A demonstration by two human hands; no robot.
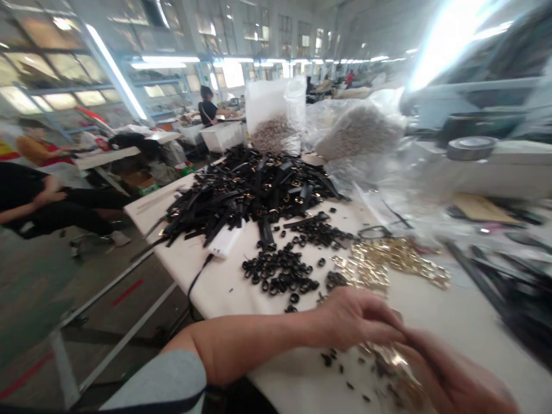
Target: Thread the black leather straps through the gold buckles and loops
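Observation:
My left hand (356, 319) reaches across the table, its fingers bent together and meeting my right hand (457, 368). Both hands look closed at the fingertips; whatever lies between them is hidden and blurred. Under them are gold metal buckles (399, 362) and small black bits (362, 397). Just beyond, a heap of gold buckles (379, 261) lies on the white table (422, 310). Left of it is a pile of small black strap loops (280, 270). Further back rises a large heap of black straps (259, 195) fitted with gold buckles.
A white power box (226, 238) with a black cable rests near the table's left edge. Clear plastic bags (357, 126) of small parts stand at the back. Tape (472, 146) and black strips (495, 282) are at the right. A seated person (38, 198) is at far left.

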